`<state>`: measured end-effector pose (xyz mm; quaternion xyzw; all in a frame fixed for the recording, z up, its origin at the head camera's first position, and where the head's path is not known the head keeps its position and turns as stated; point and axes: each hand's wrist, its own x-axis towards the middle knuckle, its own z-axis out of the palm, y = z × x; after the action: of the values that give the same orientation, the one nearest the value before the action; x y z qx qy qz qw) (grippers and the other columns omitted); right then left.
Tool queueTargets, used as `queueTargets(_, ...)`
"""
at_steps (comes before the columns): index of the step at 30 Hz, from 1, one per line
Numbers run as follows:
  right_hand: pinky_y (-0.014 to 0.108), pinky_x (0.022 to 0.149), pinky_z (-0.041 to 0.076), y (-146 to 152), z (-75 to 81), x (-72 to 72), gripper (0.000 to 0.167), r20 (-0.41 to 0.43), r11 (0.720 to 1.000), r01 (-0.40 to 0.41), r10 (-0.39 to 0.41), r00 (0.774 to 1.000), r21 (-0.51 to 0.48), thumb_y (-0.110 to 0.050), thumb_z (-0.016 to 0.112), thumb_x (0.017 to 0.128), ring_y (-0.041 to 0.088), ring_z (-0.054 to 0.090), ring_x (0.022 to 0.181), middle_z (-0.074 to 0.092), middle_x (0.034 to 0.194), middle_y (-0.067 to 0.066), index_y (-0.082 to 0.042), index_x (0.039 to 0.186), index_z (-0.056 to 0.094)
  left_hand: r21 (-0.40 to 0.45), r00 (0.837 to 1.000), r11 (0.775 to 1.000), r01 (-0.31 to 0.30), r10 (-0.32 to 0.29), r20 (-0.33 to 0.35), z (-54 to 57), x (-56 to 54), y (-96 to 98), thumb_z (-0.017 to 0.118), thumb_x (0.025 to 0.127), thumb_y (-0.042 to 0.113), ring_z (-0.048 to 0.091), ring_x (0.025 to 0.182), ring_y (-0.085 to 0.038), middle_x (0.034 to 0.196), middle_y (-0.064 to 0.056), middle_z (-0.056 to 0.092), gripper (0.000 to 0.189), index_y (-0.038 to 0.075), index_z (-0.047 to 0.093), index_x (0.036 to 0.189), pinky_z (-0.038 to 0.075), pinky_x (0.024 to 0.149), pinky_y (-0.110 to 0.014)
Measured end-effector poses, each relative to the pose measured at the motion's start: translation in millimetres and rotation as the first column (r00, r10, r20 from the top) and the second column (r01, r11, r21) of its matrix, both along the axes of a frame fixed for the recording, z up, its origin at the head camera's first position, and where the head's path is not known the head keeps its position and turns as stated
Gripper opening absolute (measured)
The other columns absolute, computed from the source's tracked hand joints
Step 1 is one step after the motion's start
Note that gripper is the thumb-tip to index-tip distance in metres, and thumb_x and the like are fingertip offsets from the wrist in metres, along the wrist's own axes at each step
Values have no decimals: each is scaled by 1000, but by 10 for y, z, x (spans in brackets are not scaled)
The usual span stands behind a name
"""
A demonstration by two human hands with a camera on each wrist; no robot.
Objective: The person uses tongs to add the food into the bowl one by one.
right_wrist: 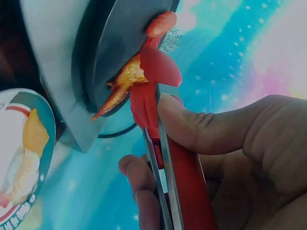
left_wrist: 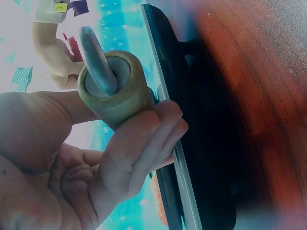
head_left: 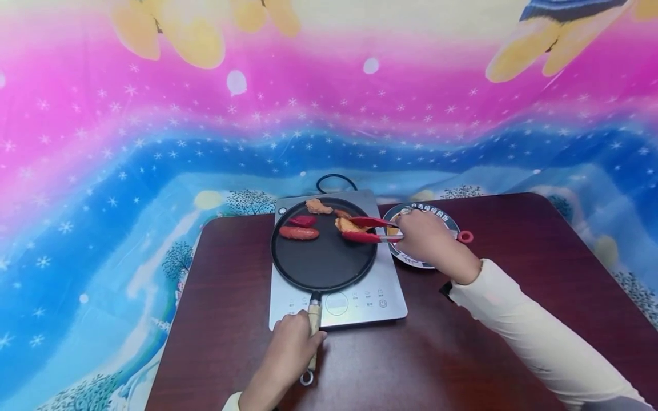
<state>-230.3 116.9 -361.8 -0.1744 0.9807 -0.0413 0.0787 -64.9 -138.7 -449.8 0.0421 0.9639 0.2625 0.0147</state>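
The left hand (head_left: pixel 294 338) gripped the handle (head_left: pixel 314 321) of the frying pan (head_left: pixel 324 260), likely steadying it on the cooktop (head_left: pixel 389 285), while the right hand (head_left: pixel 430 237) squeezed red tongs (right_wrist: pixel 184 175) around a chicken piece (right_wrist: pixel 126 79) at the pan's right

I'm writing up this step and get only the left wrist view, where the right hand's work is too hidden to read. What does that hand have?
Observer: The right hand grips red tongs, with a browned piece of food between their tips.
Operator: And elsewhere in the pan?
Observer: The head view shows two red sausages lying on its left side.
Operator: What stands to the right of the cooktop?
Observer: A round plate, partly covered by that same hand in the head view.
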Motion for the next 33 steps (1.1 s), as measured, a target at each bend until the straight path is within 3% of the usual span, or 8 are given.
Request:
queueTargets(8, 45, 76, 54, -165, -16, 9, 25, -1, 1000, -4, 4, 1000, 2, -14, 79, 85, 25, 59, 76, 69, 84, 12, 2, 103, 75, -9, 1000, 1000, -5, 5, 2, 3, 3, 3, 84, 81, 22, 55, 57, -17, 61, 0, 54, 29, 5, 61, 75, 42, 57, -33)
queueTargets(18, 44, 75, 56, -379, -59, 2, 28, -1, 999, -1, 2, 1000, 39, -16, 78, 86, 27, 60, 75, 70, 89, 16, 1, 107, 74, -4, 1000, 1000, -9, 9, 13, 11, 1, 12, 84, 82, 21, 53, 55, -14, 61, 0, 54, 29, 5, 61, 76, 41, 55, -31)
queueTargets(25, 43, 71, 54, -497, -74, -45, 24, -3, 997, -23, 23, 1000, 67, -21, 75, 89, 28, 60, 76, 70, 91, 14, -1, 102, 74, -1, 1000, 1000, -24, 24, -10, 10, 4, 22, 85, 80, 19, 55, 53, -15, 60, -1, 55, 28, 4, 62, 75, 43, 52, -30)
queueTargets(33, 43, 73, 57, -586, -85, -43, 27, 16, 998, 7, -8, 1000, 62, -22, 75, 90, 28, 62, 73, 73, 94, 14, -1, 108, 74, -6, 1000, 1000, -26, 26, -1, 19, 12, 26, 85, 80, 21, 56, 55, -17, 60, -1, 54, 29, 5, 62, 75, 43, 54, -32)
